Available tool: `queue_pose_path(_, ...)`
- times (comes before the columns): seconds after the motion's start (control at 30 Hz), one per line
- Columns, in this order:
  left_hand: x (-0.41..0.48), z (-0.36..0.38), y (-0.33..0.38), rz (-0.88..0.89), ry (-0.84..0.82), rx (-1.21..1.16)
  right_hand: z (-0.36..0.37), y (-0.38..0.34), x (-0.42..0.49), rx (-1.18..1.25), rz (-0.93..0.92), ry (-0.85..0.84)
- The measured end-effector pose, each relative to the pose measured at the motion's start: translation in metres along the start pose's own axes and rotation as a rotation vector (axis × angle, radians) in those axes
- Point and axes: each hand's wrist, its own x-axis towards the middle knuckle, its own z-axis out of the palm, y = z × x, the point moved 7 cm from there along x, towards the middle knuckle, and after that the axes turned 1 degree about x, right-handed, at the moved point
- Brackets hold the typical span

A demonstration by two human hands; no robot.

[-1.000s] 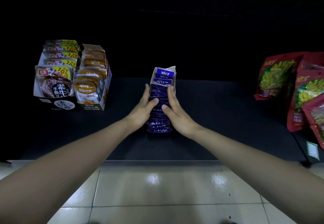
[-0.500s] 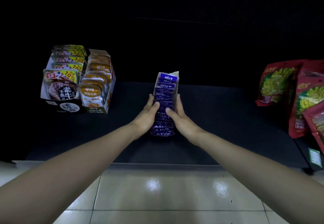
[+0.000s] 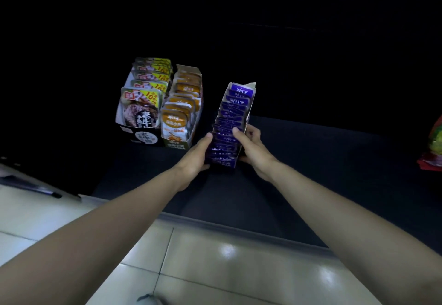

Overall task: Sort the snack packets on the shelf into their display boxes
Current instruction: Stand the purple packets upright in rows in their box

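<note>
2 hands (image 3: 195, 157) (image 3: 256, 154) grip purple box (image 3: 235, 111); red bags (image 3: 433, 149) cropped.

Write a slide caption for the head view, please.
Left hand and right hand grip the purple packet box near the orange packet box.

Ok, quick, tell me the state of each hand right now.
Left hand: closed, holding the purple box by its left side.
Right hand: closed, holding the same box by its right side.
</note>
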Motion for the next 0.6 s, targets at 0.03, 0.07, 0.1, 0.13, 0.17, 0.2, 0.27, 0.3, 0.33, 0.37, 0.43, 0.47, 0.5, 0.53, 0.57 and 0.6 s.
queue_pose_path(0.03, -0.001, -0.005, -0.001, 0.003, 0.009, -0.006, 0.006, -0.002, 0.004, 0.006, -0.006, -0.010)
queue_pose_path(0.07, -0.002, -0.008, -0.003, 0.007, 0.017, -0.014, 0.013, -0.003, 0.008, 0.013, -0.013, -0.025)
queue_pose_path(0.1, -0.002, -0.011, -0.005, 0.013, 0.028, -0.019, 0.019, -0.004, 0.011, 0.012, -0.017, -0.044)
queue_pose_path(0.13, -0.002, -0.015, -0.007, 0.020, 0.038, -0.022, 0.026, -0.004, 0.013, 0.013, -0.023, -0.067)
queue_pose_path(0.17, -0.003, -0.017, -0.009, 0.030, 0.047, -0.018, 0.031, -0.003, 0.016, 0.003, -0.031, -0.085)
queue_pose_path(0.2, -0.002, -0.021, -0.010, 0.044, 0.056, -0.014, 0.035, -0.004, 0.018, -0.005, -0.043, -0.103)
queue_pose_path(0.27, 0.001, -0.027, -0.013, 0.077, 0.073, 0.000, 0.038, -0.006, 0.019, 0.000, -0.067, -0.106)
queue_pose_path(0.3, 0.001, -0.030, -0.013, 0.103, 0.095, 0.016, 0.036, -0.005, 0.019, 0.016, -0.068, -0.089)
queue_pose_path(0.33, 0.002, -0.033, -0.013, 0.134, 0.131, 0.044, 0.033, -0.002, 0.018, 0.028, -0.062, -0.066)
queue_pose_path(0.37, 0.002, -0.035, -0.012, 0.165, 0.176, 0.082, 0.032, 0.002, 0.017, 0.015, -0.058, -0.060)
queue_pose_path(0.43, 0.002, -0.035, -0.010, 0.219, 0.236, 0.158, 0.037, 0.008, 0.015, -0.066, -0.061, -0.109)
queue_pose_path(0.47, 0.002, -0.032, -0.009, 0.254, 0.245, 0.189, 0.041, 0.011, 0.014, -0.112, -0.053, -0.127)
queue_pose_path(0.5, 0.003, -0.029, -0.008, 0.281, 0.248, 0.213, 0.044, 0.013, 0.015, -0.148, -0.040, -0.130)
queue_pose_path(0.53, 0.004, -0.028, -0.007, 0.289, 0.259, 0.228, 0.045, 0.011, 0.015, -0.172, -0.030, -0.125)
queue_pose_path(0.57, 0.005, -0.028, -0.005, 0.294, 0.279, 0.242, 0.045, 0.007, 0.015, -0.186, -0.034, -0.103)
queue_pose_path(0.6, 0.005, -0.030, -0.002, 0.301, 0.314, 0.264, 0.044, 0.004, 0.015, -0.193, -0.045, -0.079)
